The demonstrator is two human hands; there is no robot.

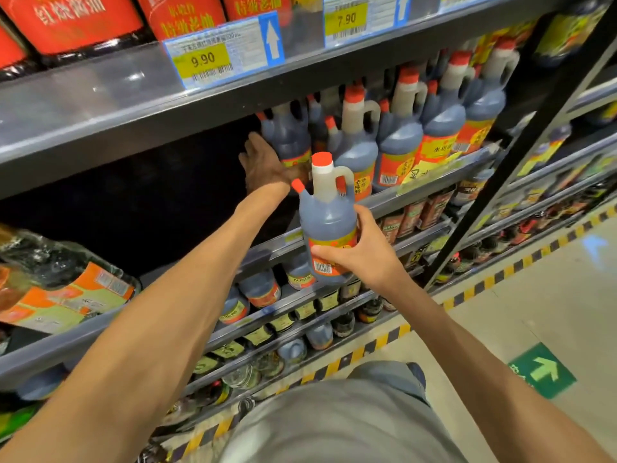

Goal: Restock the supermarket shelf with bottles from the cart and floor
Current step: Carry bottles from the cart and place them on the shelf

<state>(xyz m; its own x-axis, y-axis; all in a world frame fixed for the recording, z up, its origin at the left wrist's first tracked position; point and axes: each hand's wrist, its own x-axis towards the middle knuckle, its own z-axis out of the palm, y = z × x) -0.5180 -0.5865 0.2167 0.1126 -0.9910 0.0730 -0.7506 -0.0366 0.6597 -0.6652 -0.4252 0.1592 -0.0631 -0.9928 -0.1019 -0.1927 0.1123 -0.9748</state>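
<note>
A dark vinegar bottle (329, 222) with a red cap, side handle and orange label is upright in my right hand (364, 252), which grips it low around the label, just in front of the shelf. My left hand (267, 165) reaches into the shelf (434, 183), fingers spread, resting flat against the leftmost shelved bottle (289, 138). A row of matching red-capped bottles (400, 135) fills the shelf to the right. The shelf space left of my left hand is dark and bare.
Red-labelled bottles (76, 21) stand on the shelf above, behind price tags (213, 58). Lower shelves hold smaller bottles and jars (260, 289). A plastic-wrapped bottle pack (60, 289) lies at the left. A black upright post (521, 162) and a striped floor edge (500, 272) are at right.
</note>
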